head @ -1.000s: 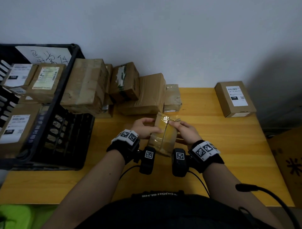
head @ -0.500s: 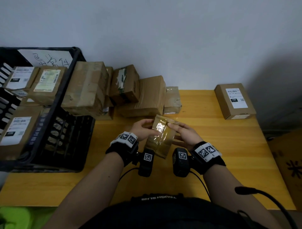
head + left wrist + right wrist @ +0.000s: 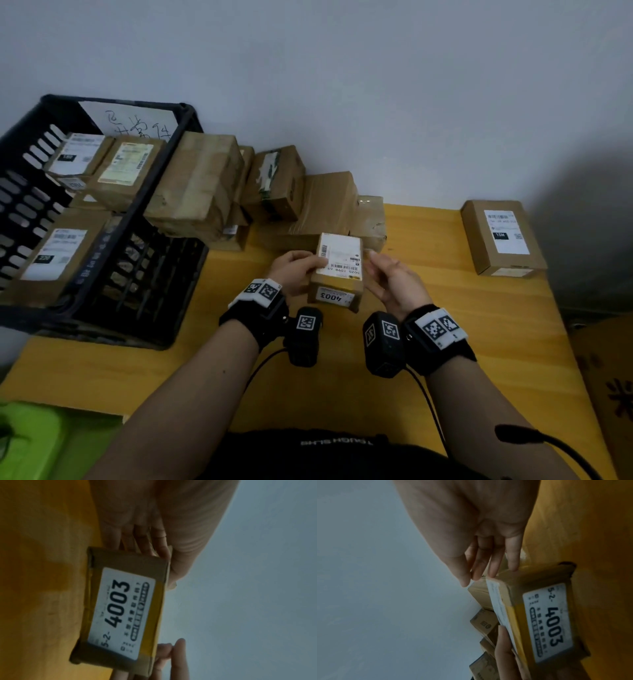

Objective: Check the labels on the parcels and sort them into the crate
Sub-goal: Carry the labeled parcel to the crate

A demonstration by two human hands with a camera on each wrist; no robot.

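Note:
A small cardboard parcel is held just above the yellow table, with a white shipping label on top and a "4003" sticker on its near side. My left hand grips its left end, thumb on the top label and fingers underneath. My right hand is open at the parcel's right end; its straight fingertips lie against the edge. The black crate at the left holds several labelled parcels.
A pile of brown parcels leans along the wall between the crate and the held parcel. One labelled box lies alone at the table's right back. A cardboard box stands on the floor at the right, something green at the lower left.
The parcel has been turned from its shiny taped face to its white label facing up. My right hand has let go its grip and straightened its fingers.

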